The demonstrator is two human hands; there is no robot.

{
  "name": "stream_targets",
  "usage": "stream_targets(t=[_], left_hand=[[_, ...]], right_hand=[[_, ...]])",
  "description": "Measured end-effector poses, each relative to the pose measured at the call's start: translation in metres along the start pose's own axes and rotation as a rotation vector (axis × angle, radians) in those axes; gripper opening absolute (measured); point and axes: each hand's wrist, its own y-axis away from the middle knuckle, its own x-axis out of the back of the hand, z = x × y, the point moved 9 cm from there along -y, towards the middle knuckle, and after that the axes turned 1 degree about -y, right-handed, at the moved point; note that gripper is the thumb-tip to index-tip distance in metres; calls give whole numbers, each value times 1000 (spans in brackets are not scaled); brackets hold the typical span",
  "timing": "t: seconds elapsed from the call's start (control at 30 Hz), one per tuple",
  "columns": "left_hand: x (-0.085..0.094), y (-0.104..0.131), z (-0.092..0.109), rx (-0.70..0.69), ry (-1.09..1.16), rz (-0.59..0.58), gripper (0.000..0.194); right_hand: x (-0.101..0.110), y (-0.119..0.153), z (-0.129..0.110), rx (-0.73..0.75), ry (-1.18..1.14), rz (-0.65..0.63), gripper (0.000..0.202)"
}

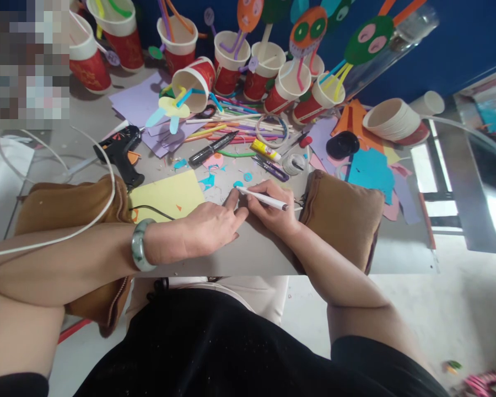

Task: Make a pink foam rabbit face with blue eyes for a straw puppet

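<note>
My right hand (pixel 275 207) is closed around a slim white pen (pixel 268 199) with a dark end. The pen's tip meets a small blue paper circle (pixel 238 184) on the table. With its index fingertip at the lower edge of that circle, my left hand (pixel 209 226) rests with fingers partly stretched and apart, gripping nothing. A second blue paper circle (pixel 247 176) lies just beyond the pen. Blue paper scraps (pixel 208 182) are strewn to the left, and a yellow paper sheet (pixel 169 193) sits partly behind my left wrist.
A black glue gun (pixel 126 151) with a white cord lies left. Brown cushions (pixel 343 218) flank my forearms. Beyond my hands are a black marker (pixel 213 149), a yellow glue stick (pixel 265 149) and scissors (pixel 273 167). Red paper cups (pixel 182 52) with decorated straws line the back.
</note>
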Motion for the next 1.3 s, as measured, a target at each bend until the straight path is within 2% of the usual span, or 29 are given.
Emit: stream_targets(t=[0.27,0.73,1.3], left_hand=[[0,0,0,-9,-3,13,52],[1,0,1,-3,-8,19,55],[-1,0,0,-10,-11,32,57]], right_hand=[[-2,0,4,-29,-2,-34,9],[-1,0,4,-23,-15,-8,6],[-3,1,8,-71,-1,-39,10]])
